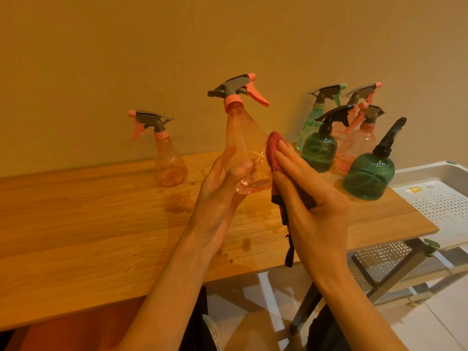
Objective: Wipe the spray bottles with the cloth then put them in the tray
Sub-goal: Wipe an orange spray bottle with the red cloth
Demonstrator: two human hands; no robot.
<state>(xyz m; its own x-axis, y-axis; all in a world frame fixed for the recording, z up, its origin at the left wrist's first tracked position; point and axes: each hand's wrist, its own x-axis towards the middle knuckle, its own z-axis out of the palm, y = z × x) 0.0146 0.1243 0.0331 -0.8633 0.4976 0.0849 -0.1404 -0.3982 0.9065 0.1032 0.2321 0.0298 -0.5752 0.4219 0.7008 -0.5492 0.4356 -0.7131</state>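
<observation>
Here the wiping step is under way on one clear orange plastic spray bottle with a grey-and-coral trigger head (243, 143), which is lifted above the light wooden tabletop (88, 224). The left hand (220, 193) holds the bottle low on its body, thumb curled across the front and fingers wrapped behind the wide base. The right hand (311, 198) lies with its fingers straight and close together, pressing a dark red knitted cloth (274, 158) flat against the bottle's right flank; a loose end of the cloth hangs down below the palm.

The bottle's long axis runs from base to neck and tilts slightly, base toward the person and neck up and away. Its nozzle points right, toward the cluster of other bottles, and the coral trigger slants down to the right.

Judging by how things lie, the white perforated plastic tray (440, 198) at the table's right end holds no bottle yet, so the task looks to be early. Still standing on the table are a second clear orange bottle (169, 163) well to the left and, near the tray, a round dark green bottle with a black head (369, 176), another green one (319, 153), a pale mint bottle (314, 117) and two more orange ones (354, 145).

The next move probably calls for turning the bottle in the left hand so the cloth reaches the unwiped sides, then carrying it rightward past the green bottles and setting it upright in the tray.
</observation>
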